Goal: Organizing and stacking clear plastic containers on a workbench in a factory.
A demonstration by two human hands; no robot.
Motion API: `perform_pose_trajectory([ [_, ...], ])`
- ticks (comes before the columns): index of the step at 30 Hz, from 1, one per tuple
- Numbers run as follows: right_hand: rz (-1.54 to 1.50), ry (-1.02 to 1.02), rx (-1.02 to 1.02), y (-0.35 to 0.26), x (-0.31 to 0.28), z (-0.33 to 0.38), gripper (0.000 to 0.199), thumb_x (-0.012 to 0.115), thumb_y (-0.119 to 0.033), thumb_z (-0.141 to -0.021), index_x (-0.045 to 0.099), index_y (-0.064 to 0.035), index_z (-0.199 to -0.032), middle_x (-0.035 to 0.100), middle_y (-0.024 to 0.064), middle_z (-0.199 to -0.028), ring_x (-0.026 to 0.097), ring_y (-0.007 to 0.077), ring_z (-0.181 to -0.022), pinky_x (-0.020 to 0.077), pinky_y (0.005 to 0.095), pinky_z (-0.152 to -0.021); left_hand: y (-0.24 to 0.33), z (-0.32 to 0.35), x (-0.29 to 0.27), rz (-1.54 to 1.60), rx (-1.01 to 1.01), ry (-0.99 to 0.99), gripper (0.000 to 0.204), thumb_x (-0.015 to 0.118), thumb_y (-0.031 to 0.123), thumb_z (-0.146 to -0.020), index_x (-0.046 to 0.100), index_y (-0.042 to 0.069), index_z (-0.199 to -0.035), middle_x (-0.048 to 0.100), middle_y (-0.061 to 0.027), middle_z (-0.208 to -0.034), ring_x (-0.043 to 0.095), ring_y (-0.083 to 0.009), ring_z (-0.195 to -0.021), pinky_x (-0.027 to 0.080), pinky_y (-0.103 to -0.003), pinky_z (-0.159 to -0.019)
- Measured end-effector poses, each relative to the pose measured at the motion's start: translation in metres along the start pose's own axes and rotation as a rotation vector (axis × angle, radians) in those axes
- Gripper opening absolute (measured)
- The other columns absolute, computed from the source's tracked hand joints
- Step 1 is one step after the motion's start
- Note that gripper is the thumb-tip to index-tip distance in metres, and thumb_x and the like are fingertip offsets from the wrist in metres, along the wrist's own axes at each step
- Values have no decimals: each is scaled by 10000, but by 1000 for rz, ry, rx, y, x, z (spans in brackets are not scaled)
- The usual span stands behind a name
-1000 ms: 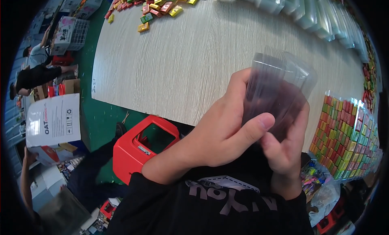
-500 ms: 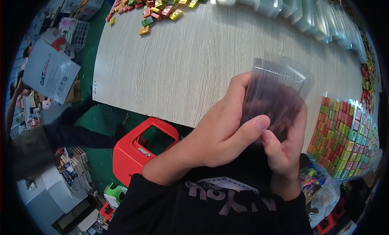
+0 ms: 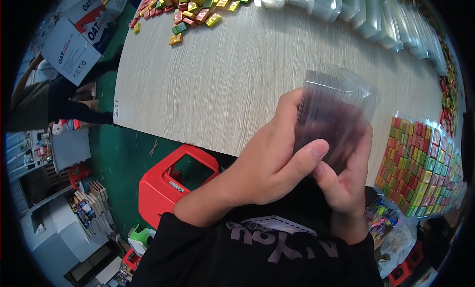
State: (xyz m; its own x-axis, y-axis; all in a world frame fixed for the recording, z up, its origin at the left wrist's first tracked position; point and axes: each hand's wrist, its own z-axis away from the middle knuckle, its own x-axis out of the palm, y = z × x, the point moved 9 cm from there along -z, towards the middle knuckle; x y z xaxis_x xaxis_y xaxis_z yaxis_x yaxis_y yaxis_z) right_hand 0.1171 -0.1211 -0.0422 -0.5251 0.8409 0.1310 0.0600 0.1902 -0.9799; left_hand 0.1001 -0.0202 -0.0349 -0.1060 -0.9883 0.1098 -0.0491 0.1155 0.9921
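Between my two hands is a stack of nested clear plastic boxes [image 3: 330, 96], raised at a tilt near the table's front edge. My left hand [image 3: 277, 153] is wrapped round its left side, with the thumb lying across the near end. My right hand [image 3: 346, 178] grips the right side and the near end; some of its fingers show blurred through the plastic. Both thumbs come close together at the bottom of the stack.
Small wrapped sweets [image 3: 198, 7] lie heaped at the far left of the table [image 3: 208, 84]. More clear box stacks [image 3: 366, 20] line the far right. Filled clear packs of sweets [image 3: 413, 163] stand at right. A red stool [image 3: 163, 188] is at left; beyond it a person carries cartons [image 3: 71, 49].
My hands and the box stack have shifted very slightly left. At the left, the person with the cartons has walked farther along beside the table.
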Motion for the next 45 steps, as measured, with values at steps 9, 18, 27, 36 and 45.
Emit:
perform_pose_trajectory([
  [9,-93,3,-6,1,-2,0,705,626,-41,-780,225,35,-1355,464,187,-1259,512,242,-1138,407,360,-965,-1,-1,3,74,-7,-10,549,465,205,-935,206,-73,-1331,529,-188,-1199,562,-235,-1093,428,-343,-942],
  [18,145,-151,-38,-2,5,-4,731,572,-23,-773,163,18,-1377,378,200,-1339,437,259,-1216,351,384,-1022,-10,2,-6,158,-79,108,525,524,226,-897,348,-46,-1310,522,-128,-1175,524,-177,-1053,411,-312,-923],
  [27,218,17,-86,0,-4,-4,678,701,-99,-700,372,16,-1282,500,160,-1099,578,260,-930,486,332,-773,-13,4,-12,6,-72,183,523,555,178,-835,405,-45,-1285,535,-121,-1144,520,-168,-1032,422,-298,-906],
  [36,217,9,-81,1,-6,-6,687,711,-98,-682,383,8,-1277,503,166,-1089,564,281,-913,481,337,-757,-16,4,-11,-7,-71,200,547,568,187,-823,399,-45,-1289,539,-108,-1124,523,-159,-1005,431,-295,-883],
  [45,245,-4,-176,-8,-3,-8,710,714,-59,-691,350,3,-1297,508,193,-1133,561,336,-952,485,376,-786,-20,9,-12,30,-76,182,607,578,282,-860,359,-70,-1303,534,-126,-1179,531,-183,-1066,426,-319,-917],
])
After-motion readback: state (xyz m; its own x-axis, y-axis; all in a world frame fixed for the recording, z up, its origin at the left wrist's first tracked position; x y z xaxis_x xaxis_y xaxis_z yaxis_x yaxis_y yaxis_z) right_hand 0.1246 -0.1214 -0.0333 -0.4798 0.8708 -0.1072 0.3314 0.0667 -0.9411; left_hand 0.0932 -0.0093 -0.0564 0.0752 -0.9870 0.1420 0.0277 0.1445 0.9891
